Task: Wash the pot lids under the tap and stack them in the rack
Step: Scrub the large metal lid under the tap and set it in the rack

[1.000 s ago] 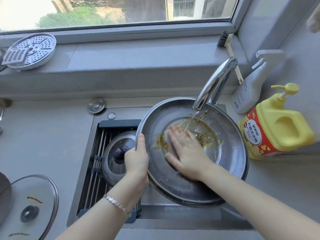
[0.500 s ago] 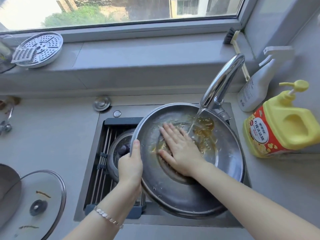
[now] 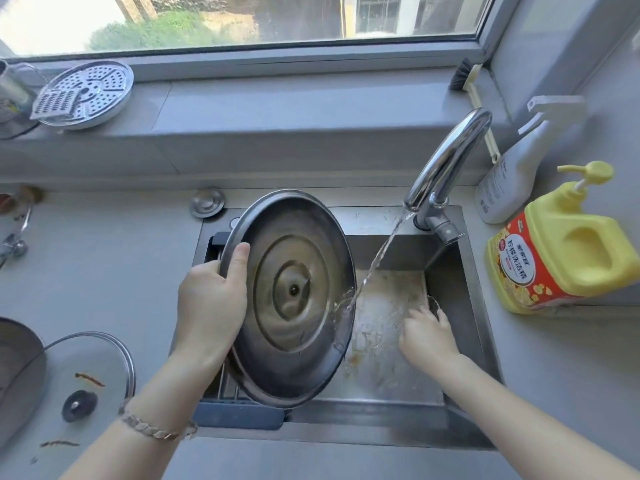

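A large steel lid (image 3: 291, 299) is held tilted on edge above the rack (image 3: 239, 415), at nine o'clock of the sink (image 3: 462, 289), with its underside turned to the camera. Its rim is gripped at ten o'clock by the left hand (image 3: 211, 306), the thumb laid on the inner face. Water is run from the tap (image 3: 446, 164) at one o'clock and strikes the lid's rim at three o'clock. The right hand (image 3: 426, 337) is lowered into the basin at four o'clock, fingers loosely spread, nothing held. A glass lid (image 3: 90, 375) lies on the counter at eight o'clock.

Lid (image 3: 294, 296) over the rack (image 3: 239, 415); open basin (image 3: 450, 278) rightward beneath the tap (image 3: 446, 161).
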Demonstrator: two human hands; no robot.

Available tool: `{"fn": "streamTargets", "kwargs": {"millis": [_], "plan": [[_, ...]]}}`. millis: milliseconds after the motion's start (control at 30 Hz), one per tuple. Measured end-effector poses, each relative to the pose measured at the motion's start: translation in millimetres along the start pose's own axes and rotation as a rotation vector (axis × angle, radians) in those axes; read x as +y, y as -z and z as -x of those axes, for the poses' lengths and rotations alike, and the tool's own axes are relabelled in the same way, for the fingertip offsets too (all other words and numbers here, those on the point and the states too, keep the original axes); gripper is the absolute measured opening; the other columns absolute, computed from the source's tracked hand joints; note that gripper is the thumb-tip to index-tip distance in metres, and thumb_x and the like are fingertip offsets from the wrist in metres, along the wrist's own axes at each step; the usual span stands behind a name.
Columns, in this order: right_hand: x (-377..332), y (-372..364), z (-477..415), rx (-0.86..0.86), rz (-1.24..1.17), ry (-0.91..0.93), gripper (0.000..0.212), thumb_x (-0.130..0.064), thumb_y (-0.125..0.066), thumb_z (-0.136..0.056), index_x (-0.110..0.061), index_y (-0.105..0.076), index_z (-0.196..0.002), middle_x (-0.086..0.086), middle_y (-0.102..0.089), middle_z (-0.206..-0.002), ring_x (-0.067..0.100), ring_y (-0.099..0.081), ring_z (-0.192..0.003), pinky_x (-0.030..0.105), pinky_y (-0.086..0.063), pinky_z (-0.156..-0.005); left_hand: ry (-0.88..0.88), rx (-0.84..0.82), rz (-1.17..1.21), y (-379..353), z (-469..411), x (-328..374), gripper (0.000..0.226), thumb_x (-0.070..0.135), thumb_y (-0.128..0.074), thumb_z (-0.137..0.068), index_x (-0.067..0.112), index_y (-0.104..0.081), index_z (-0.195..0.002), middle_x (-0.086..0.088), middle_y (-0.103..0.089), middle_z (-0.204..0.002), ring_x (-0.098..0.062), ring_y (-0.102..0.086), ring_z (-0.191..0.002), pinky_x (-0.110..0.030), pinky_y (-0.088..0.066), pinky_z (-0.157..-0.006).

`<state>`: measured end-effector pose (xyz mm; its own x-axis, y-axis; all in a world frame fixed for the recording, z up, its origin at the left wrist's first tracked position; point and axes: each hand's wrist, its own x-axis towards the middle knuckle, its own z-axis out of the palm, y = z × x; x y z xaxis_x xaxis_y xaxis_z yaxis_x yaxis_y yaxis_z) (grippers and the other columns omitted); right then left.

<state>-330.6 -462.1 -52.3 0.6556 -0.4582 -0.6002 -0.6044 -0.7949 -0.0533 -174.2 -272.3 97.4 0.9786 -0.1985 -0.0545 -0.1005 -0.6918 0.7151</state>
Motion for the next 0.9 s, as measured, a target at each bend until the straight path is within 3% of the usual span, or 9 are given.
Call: {"fn": "streamTargets", "kwargs": {"millis": [100,200,300,400,467,567,667,800,900], "plan": [[-16,0,5,0.115,-0.183,0.059,0.046,-0.023,-0.032,-0.098,-0.008,-0.032,-0.142,0.006,-0.028,-0.151,0.019,-0.02,-0.141,0.033,-0.009,-0.116,0.004,0.003,-0.005,-4,1,-2,0.058,0.041,-0.046,-0.093,0.011,-0.026,-0.047,-0.001,-0.028,-0.043,-0.019,-0.028,-0.044,-0.032,-0.022,-0.047],[-48,0,18,0.102,-0.5,0.187,0.059,-0.037,-0.031,-0.099,-0.011,-0.011,-0.149,0.003,-0.005,-0.157,0.016,-0.003,-0.145,0.031,-0.004,-0.118,0.147,0.021,0.085,-16,0,-16,0.058,0.041,-0.047,-0.093,0.011,-0.026,-0.049,-0.003,-0.028,-0.046,-0.021,-0.028,-0.047,-0.032,-0.021,-0.048],[-75,0,18,0.141,-0.507,0.202,0.07,-0.048,-0.026,-0.097,-0.011,0.005,-0.149,0.003,0.016,-0.156,0.015,0.017,-0.143,0.031,0.009,-0.116,0.337,0.03,0.197,-32,3,-27,0.058,0.045,-0.046,-0.093,0.008,-0.032,-0.05,-0.006,-0.035,-0.05,-0.022,-0.033,-0.05,-0.032,-0.025,-0.05],[-85,21,-3,0.277,-0.447,0.164,0.082,-0.062,-0.011,-0.085,-0.012,0.003,-0.149,0.003,0.014,-0.156,0.013,0.016,-0.143,0.032,0.012,-0.114,0.424,-0.01,0.325,-48,17,-26,0.058,0.043,-0.047,-0.093,0.004,-0.045,-0.051,-0.008,-0.049,-0.053,-0.022,-0.046,-0.053,-0.032,-0.036,-0.052],[-90,40,-13,0.339,-0.393,0.191,0.088,-0.063,-0.002,-0.077,-0.012,0.001,-0.149,0.003,0.01,-0.157,0.014,0.013,-0.143,0.032,0.011,-0.114,0.492,-0.079,0.405,-62,26,-27,0.053,0.044,-0.049,-0.092,0.001,-0.058,-0.062,-0.012,-0.063,-0.066,-0.027,-0.061,-0.066,-0.037,-0.051,-0.066],[-103,49,5,0.317,-0.298,0.498,0.076,-0.056,-0.006,-0.084,-0.015,-0.001,-0.149,0.001,0.009,-0.157,0.012,0.012,-0.143,0.03,0.012,-0.114,0.565,-0.108,0.41,-74,28,-32,0.054,0.049,-0.051,-0.089,-0.003,-0.067,-0.083,-0.02,-0.07,-0.087,-0.033,-0.066,-0.087,-0.048,-0.052,-0.086],[-80,32,32,0.263,-0.197,0.785,0.074,-0.061,-0.005,-0.087,-0.02,0.0,-0.148,-0.01,0.011,-0.152,0.008,0.012,-0.142,0.025,0.013,-0.114,0.579,-0.063,0.433,-72,19,-37,0.056,0.056,-0.049,-0.086,0.003,-0.066,-0.08,-0.018,-0.07,-0.087,-0.034,-0.066,-0.088,-0.049,-0.052,-0.088],[-20,32,3,0.377,-0.124,0.546,0.085,-0.073,0.011,-0.078,-0.019,0.005,-0.144,-0.01,0.012,-0.148,0.016,0.006,-0.144,0.024,0.013,-0.112,0.533,-0.081,0.455,-64,23,-31,0.05,0.049,-0.049,-0.09,0.006,-0.06,-0.067,-0.009,-0.062,-0.067,-0.028,-0.062,-0.076,-0.04,-0.052,-0.075],[-26,50,-17,0.41,-0.163,0.337,0.09,-0.062,0.006,-0.071,-0.017,0.001,-0.149,-0.003,0.011,-0.155,0.012,0.011,-0.143,0.03,0.011,-0.114,0.484,-0.083,0.435,-70,32,-20,0.053,0.047,-0.048,-0.091,0.002,-0.06,-0.065,-0.009,-0.06,-0.066,-0.028,-0.061,-0.076,-0.039,-0.049,-0.076]]}}
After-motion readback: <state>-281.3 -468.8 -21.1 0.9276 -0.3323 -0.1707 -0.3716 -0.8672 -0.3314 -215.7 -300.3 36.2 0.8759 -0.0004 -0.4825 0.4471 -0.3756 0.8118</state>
